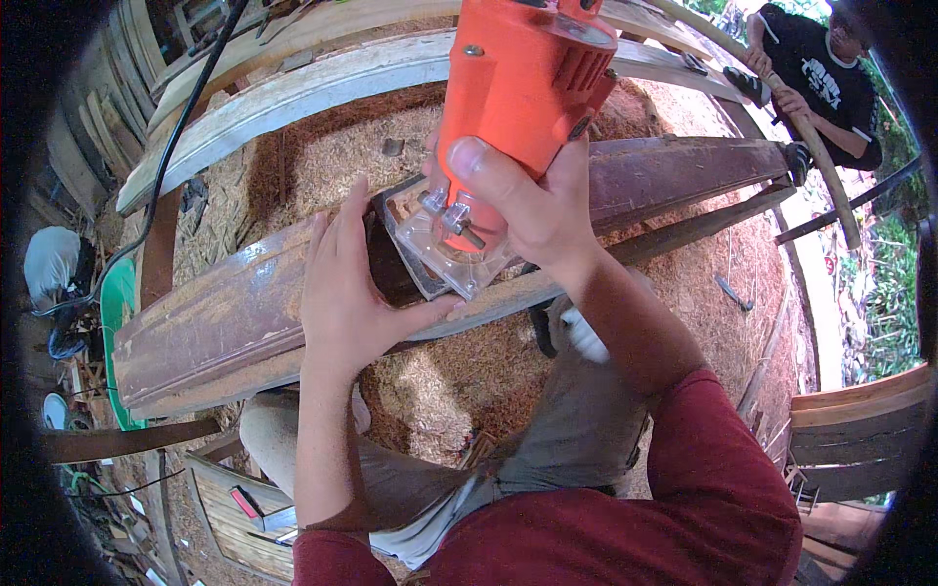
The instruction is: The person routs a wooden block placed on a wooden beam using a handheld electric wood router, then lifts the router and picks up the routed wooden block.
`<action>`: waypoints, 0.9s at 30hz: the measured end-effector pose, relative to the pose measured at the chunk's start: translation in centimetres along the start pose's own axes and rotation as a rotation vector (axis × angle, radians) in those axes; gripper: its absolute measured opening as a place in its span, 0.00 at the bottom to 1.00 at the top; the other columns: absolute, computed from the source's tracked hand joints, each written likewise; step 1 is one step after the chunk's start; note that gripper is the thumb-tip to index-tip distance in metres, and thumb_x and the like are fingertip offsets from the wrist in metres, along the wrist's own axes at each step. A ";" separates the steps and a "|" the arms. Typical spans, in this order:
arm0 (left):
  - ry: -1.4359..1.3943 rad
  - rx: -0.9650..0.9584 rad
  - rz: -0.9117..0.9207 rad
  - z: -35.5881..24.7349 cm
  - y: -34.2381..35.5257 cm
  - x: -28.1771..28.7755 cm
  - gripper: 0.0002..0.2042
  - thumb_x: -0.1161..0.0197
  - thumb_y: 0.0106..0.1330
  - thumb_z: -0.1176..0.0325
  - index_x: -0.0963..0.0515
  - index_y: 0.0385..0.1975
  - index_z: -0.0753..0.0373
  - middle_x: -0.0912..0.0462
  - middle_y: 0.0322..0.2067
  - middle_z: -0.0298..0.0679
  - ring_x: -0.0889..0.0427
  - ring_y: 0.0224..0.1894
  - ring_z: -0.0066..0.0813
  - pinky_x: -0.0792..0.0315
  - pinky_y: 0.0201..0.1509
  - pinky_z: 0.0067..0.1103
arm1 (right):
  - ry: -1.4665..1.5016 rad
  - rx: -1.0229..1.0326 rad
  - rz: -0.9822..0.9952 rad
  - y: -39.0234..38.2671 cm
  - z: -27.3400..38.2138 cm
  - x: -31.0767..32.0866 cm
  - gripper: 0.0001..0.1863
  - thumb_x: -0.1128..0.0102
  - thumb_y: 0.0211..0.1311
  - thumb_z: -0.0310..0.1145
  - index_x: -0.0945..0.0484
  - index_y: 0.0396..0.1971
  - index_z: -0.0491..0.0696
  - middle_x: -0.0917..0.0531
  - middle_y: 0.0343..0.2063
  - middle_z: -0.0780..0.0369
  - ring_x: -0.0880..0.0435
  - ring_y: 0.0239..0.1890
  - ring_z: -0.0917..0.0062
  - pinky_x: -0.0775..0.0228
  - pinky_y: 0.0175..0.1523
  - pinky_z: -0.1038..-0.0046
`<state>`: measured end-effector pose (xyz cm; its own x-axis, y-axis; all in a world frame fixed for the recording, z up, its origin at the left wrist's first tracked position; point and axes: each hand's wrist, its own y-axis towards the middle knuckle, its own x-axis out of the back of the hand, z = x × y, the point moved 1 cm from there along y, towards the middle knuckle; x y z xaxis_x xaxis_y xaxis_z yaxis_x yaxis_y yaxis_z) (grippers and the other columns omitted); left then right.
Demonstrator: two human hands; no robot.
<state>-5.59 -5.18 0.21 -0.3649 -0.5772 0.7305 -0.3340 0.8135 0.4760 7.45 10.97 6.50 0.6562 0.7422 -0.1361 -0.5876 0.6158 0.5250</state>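
Note:
My right hand (537, 200) wraps round an orange trim router (508, 93), its thumb across the front of the body. The router stands on a clear plastic base (422, 242) with a metal clamp screw beside it. Under that base is a long dark brown wooden beam (220, 288), sawdust scattered over it. My left hand (344, 298) lies on the beam left of the base, fingers stretched out and thumb spread towards the base's near corner. A dark flat edge shows round the base; what it belongs to is partly hidden. The cutter is hidden.
Pale planks (293, 93) lie across the far side. A black cable (186, 122) hangs at left, near a green object (118, 322). At far right a person (826, 88) holds a curved wooden piece (816, 146). Wood shavings (699, 278) cover the ground.

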 end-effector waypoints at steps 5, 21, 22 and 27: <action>0.016 -0.020 -0.001 0.1 0.0 -0.2 0.66 0.12 0.38 0.42 0.42 0.77 0.69 0.24 0.67 0.55 0.24 0.68 0.60 0.41 0.80 0.52 | -0.006 0.008 0.004 0.1 -0.1 0.2 0.20 0.20 0.59 0.36 0.14 0.47 0.43 0.09 0.37 0.65 0.11 0.36 0.82 0.17 0.44 0.74; 0.066 0.000 -0.016 0.1 0.1 -0.3 0.61 0.13 0.38 0.44 0.36 0.74 0.66 0.21 0.63 0.53 0.21 0.66 0.55 0.41 0.81 0.52 | -0.056 -0.009 0.049 -0.8 0.6 -0.6 0.25 0.16 0.56 0.37 0.15 0.51 0.44 0.09 0.42 0.64 0.10 0.42 0.81 0.16 0.50 0.72; 0.065 0.002 -0.016 0.1 0.1 -0.2 0.61 0.13 0.38 0.44 0.36 0.74 0.66 0.21 0.63 0.53 0.21 0.66 0.55 0.41 0.81 0.52 | -0.057 -0.011 0.050 -0.8 0.4 -0.7 0.25 0.16 0.56 0.37 0.15 0.51 0.44 0.09 0.42 0.64 0.10 0.42 0.81 0.16 0.50 0.72; 0.033 0.008 0.002 0.0 0.3 -0.1 0.60 0.12 0.37 0.46 0.36 0.73 0.66 0.20 0.61 0.53 0.21 0.65 0.55 0.40 0.80 0.52 | -0.035 0.011 0.062 -0.5 0.1 -1.1 0.27 0.16 0.56 0.38 0.16 0.53 0.43 0.09 0.43 0.63 0.10 0.42 0.80 0.16 0.50 0.71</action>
<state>-5.62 -4.91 0.32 -0.3373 -0.5726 0.7472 -0.3401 0.8143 0.4704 7.05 9.89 6.46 0.6351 0.7690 -0.0733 -0.6225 0.5656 0.5409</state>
